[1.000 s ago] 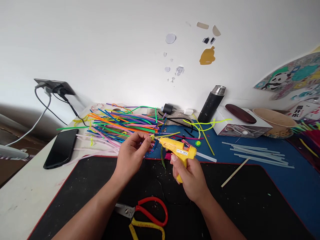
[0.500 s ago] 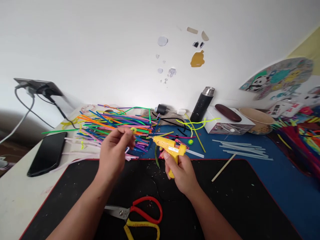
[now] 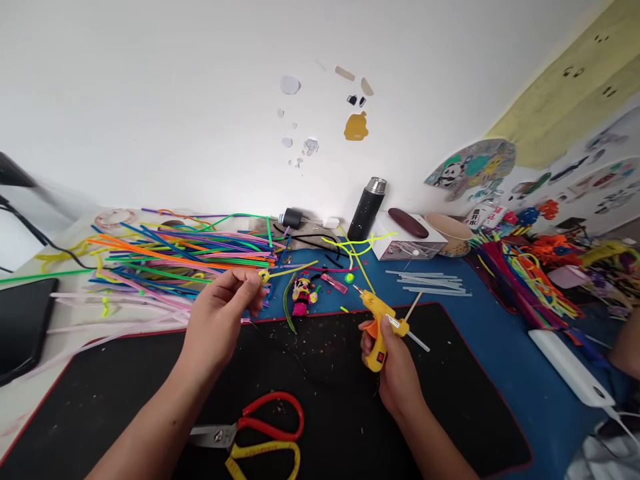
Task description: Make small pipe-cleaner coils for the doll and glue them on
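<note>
My left hand (image 3: 223, 310) is closed in a pinch on a small yellow pipe-cleaner piece (image 3: 263, 275), which looks coiled and is partly hidden by the fingertips. Wrapped round the handle of a yellow hot glue gun (image 3: 381, 319) is my right hand (image 3: 397, 363). The gun's nozzle points up and left, apart from the yellow piece, and a clear glue stick (image 3: 419, 341) sticks out of its back. Between the hands, a small pipe-cleaner figure (image 3: 301, 293) in pink, yellow and blue lies near the mat's far edge. Scissors (image 3: 270, 415) with red and yellow handles rest on the black mat (image 3: 330, 413).
Many coloured pipe cleaners (image 3: 165, 250) lie at the back left, near a dark phone (image 3: 25, 327). Along the wall stand a black thermos (image 3: 367, 208), a white box (image 3: 407, 245) and a bowl (image 3: 450, 233). Spare glue sticks (image 3: 430, 283) lie right. Part of another person's arm (image 3: 627, 343) shows far right.
My right hand has taken the glue gun rightwards, away from the yellow piece in my left hand. The view has turned right, bringing the figure and a white device into sight.
</note>
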The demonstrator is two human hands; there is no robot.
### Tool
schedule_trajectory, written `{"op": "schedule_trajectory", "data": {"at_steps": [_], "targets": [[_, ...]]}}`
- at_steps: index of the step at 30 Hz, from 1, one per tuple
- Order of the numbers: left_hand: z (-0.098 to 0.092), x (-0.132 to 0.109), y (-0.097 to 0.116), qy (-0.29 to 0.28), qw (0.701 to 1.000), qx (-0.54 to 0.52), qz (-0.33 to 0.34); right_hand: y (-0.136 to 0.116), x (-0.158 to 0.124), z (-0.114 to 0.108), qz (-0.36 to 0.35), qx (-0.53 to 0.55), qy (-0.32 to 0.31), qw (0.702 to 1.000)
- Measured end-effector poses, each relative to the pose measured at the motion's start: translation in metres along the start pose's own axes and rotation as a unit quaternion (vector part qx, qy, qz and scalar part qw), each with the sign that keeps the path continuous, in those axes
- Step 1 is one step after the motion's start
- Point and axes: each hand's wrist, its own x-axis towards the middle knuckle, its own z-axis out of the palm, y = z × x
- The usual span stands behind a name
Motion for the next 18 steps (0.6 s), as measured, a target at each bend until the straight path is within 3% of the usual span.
{"op": "schedule_trajectory", "data": {"at_steps": [5,12,15,18], "targets": [[0.0,-0.001,-0.005,-0.013,0.999,0.032,-0.01,-0.009,-0.003,-0.012,0.115,0.037,0.015,0.993],[0.002,-0.001,-0.007,-0.026,0.999,0.029,-0.022,-0.017,-0.002,-0.011,0.167,0.125,-0.002,0.978],[0.004,-0.001,-0.006,-0.034,0.999,0.024,-0.022,-0.017,-0.005,-0.013,0.195,0.091,-0.04,0.976],[0.006,-0.002,-0.005,-0.036,0.999,0.016,-0.021,-0.013,-0.009,-0.023,0.199,-0.035,-0.076,0.976]]}}
